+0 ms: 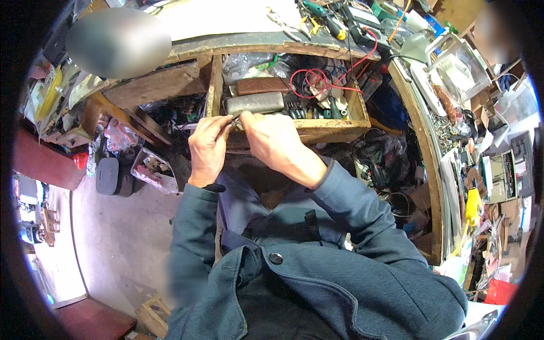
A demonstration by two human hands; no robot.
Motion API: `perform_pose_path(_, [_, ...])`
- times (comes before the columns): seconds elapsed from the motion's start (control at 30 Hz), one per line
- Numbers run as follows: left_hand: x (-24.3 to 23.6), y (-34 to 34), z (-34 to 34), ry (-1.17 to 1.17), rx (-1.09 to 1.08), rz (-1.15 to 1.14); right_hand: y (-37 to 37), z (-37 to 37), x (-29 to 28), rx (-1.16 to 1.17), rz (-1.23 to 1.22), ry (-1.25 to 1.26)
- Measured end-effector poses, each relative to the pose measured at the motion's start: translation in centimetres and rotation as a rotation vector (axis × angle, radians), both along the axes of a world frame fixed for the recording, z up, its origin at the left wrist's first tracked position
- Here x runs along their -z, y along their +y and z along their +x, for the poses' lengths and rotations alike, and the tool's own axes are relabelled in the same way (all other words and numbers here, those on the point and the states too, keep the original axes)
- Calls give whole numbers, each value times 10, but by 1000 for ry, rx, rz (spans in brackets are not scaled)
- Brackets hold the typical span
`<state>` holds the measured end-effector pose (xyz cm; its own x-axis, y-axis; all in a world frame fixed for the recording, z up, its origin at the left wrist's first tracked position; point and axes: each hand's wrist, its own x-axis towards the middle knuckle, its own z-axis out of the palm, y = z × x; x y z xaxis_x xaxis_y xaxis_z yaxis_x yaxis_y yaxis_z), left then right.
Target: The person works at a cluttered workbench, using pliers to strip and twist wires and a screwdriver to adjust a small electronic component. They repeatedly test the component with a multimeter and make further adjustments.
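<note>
At the front edge of an open wooden drawer point(309, 130), my left hand point(208, 147) and my right hand point(272, 144) meet, fingertips closed round a small dark object point(236, 121), too small and hidden to name. Just beyond them in the drawer lie a grey oblong case point(255, 103), a brown case point(262, 85), a green-handled screwdriver point(335, 111), coiled red wires point(300, 79) and plastic bags.
The bench top point(221, 17) holds pliers point(289, 28) and screwdrivers. A crowded side bench point(433, 192) runs along the right with a yellow tool point(472, 207). A dark case point(114, 175) and an open box point(154, 170) are on the left below.
</note>
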<state>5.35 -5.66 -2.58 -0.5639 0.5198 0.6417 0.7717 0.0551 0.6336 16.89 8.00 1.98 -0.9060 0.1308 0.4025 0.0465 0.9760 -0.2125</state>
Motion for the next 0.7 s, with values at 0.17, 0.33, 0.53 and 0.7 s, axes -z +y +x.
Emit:
perform_pose_path(0.17, [2, 1, -1, 23, -26, 0, 1, -15, 8, -4, 6, 18])
perform_pose_path(0.33, [1, 0, -2, 19, -13, -4, 3, 1, 0, 20, -15, -14])
perform_pose_path(0.53, [0, -1, -4, 25, -14, -5, 3, -16, 2, 1, 15, 7])
perform_pose_path(0.7, [0, 0, -1, 16, -16, 6, 1, -12, -2, 29, 8, -16])
